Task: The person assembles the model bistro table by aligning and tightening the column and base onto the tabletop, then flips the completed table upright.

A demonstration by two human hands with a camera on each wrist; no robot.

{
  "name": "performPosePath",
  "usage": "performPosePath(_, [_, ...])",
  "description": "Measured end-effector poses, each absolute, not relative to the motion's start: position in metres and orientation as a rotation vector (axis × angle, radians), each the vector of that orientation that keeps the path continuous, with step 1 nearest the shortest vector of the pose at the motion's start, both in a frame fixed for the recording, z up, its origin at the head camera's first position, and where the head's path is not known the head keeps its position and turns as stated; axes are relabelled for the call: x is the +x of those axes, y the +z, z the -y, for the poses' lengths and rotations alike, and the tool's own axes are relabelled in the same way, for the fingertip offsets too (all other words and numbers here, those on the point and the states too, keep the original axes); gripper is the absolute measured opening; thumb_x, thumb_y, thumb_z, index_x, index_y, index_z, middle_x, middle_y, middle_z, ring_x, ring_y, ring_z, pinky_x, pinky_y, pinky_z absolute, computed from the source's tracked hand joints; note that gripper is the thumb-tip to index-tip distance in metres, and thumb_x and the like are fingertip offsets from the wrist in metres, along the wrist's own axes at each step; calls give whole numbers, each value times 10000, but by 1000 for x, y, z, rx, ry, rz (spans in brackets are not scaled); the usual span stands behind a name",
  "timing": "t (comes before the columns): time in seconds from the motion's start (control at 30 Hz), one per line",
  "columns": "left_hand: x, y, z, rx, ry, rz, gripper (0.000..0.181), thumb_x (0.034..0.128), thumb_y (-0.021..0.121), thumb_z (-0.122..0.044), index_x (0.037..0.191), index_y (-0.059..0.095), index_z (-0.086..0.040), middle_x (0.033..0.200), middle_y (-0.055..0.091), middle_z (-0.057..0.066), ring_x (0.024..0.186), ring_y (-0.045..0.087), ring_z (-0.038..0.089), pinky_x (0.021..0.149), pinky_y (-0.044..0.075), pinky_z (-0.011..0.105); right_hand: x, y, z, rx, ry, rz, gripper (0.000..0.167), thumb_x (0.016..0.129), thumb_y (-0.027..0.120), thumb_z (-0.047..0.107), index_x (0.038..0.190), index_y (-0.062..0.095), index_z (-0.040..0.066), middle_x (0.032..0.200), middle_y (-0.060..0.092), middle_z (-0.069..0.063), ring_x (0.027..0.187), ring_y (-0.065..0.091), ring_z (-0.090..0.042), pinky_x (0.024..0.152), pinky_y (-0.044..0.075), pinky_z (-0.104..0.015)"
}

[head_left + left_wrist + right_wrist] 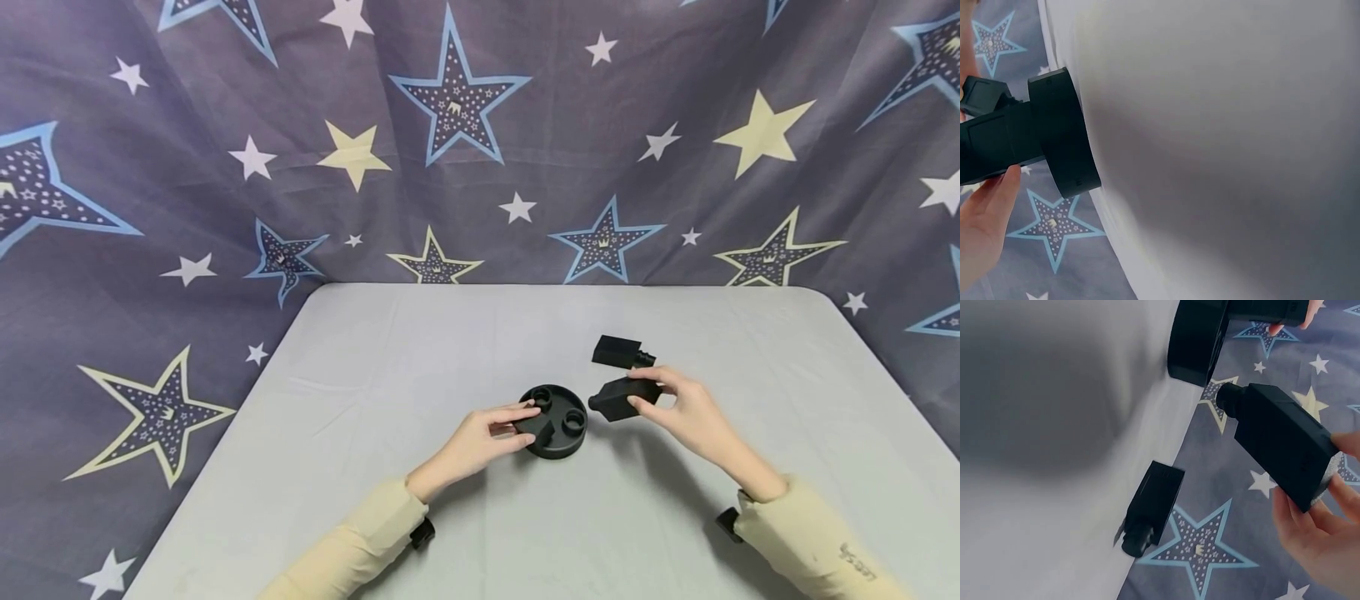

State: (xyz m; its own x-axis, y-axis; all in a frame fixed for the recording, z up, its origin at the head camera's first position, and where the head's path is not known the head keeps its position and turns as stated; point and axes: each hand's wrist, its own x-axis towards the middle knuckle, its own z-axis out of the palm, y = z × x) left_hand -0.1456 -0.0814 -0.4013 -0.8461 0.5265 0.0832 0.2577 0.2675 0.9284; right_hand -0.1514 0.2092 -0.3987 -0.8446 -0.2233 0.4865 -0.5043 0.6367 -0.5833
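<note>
My left hand [480, 440] grips a black block [536, 427] between thumb and fingers. The block stands upright on a round black base [557, 454], which has raised ring sockets; its lower end is hidden in the head view. To the right, my right hand [693, 412] pinches a black rectangular block [621, 398] by one end, its short round neck pointing left toward the base. That block is off the table and apart from the base, as the right wrist view shows of the held block [1285, 440]. A similar black necked block [618, 351] lies on the table behind it.
The grey-white table [360, 358] reaches back to a dark curtain [480, 192] printed with stars. A small black device [422, 533] sits at the left sleeve, and another black device [729, 524] at the right sleeve.
</note>
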Motion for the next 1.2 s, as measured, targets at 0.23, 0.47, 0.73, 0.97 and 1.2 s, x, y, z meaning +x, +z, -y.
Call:
performPosePath(0.23, [-152, -415, 81, 711, 1661, -2268, 384, 783, 673, -116, 1150, 595, -33, 1257, 492, 160, 1164, 454, 253, 885, 443, 291, -151, -398, -198, 593, 1097, 2522, 280, 751, 693, 80, 1025, 637, 56, 1012, 636, -68, 957, 567, -228, 755, 479, -343])
performPosePath(0.47, [-159, -432, 83, 710, 1658, -2302, 396, 764, 699, -230, 1141, 618, -139, 1247, 521, 47, 1159, 463, 159, 861, 443, 203, -154, -398, -188, 609, 1127, 2542, 284, 746, 698, 93, 1023, 645, 64, 1026, 637, -91, 1062, 512, -347, 788, 467, -412])
performPosePath(0.73, [-158, -430, 83, 719, 1645, -2305, 384, 776, 689, -198, 1145, 615, -119, 1249, 516, 86, 1161, 461, 180, 869, 440, 210, -159, -400, -179, 741, 1072, 2510, 303, 737, 707, 104, 1029, 650, 45, 1025, 642, -71, 1000, 555, -256, 883, 392, -397])
performPosePath(0.97, [-149, -407, 82, 701, 1644, -2272, 384, 786, 668, -118, 1153, 593, -31, 1249, 500, 158, 1166, 455, 227, 894, 437, 288, -163, -403, -172, 814, 1067, 2498, 308, 727, 719, 112, 1019, 653, 42, 1004, 645, -58, 971, 566, -219, 854, 429, -359])
performPosePath(1.2, [-146, -402, 82, 690, 1630, -2281, 385, 788, 667, -114, 1154, 590, -22, 1249, 501, 148, 1160, 461, 223, 892, 441, 328, -165, -404, -167, 842, 1068, 2490, 314, 713, 727, 102, 1005, 659, 8, 998, 643, -97, 973, 564, -272, 853, 437, -411])
